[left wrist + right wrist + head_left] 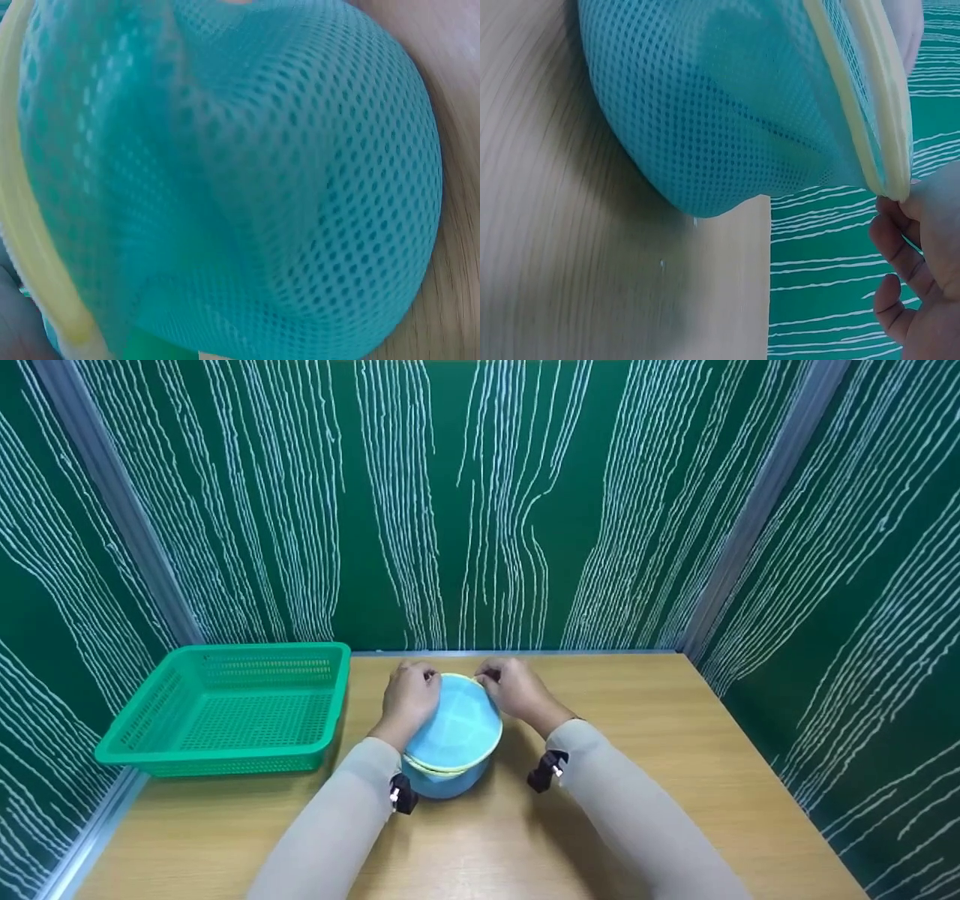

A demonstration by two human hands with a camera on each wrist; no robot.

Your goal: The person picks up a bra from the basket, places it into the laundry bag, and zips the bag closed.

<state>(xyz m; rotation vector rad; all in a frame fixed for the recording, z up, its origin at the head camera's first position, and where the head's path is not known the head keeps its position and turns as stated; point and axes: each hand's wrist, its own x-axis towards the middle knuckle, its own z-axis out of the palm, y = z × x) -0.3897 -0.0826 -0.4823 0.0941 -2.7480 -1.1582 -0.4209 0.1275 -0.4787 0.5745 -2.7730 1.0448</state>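
A blue mesh laundry bag (459, 720) with yellow trim stands on the wooden table, its round top tilted toward me. At its far left edge, my left hand (411, 697) has its fingers curled at the trim. On the opposite side my right hand (517, 690) pinches the yellow edge between thumb and fingers. In the right wrist view, the right hand (937, 262) holds one end of the yellow trim (889, 112), where two bands meet with a narrow gap between them. Mesh (300, 172) fills most of the left wrist view, and little of the left hand shows there.
A green plastic basket (217, 757) with perforated sides sits on the left of the wooden table (637, 780). Green panels (480, 510) with white wavy lines enclose the table at the back and both sides, joined by grey metal posts (757, 510).
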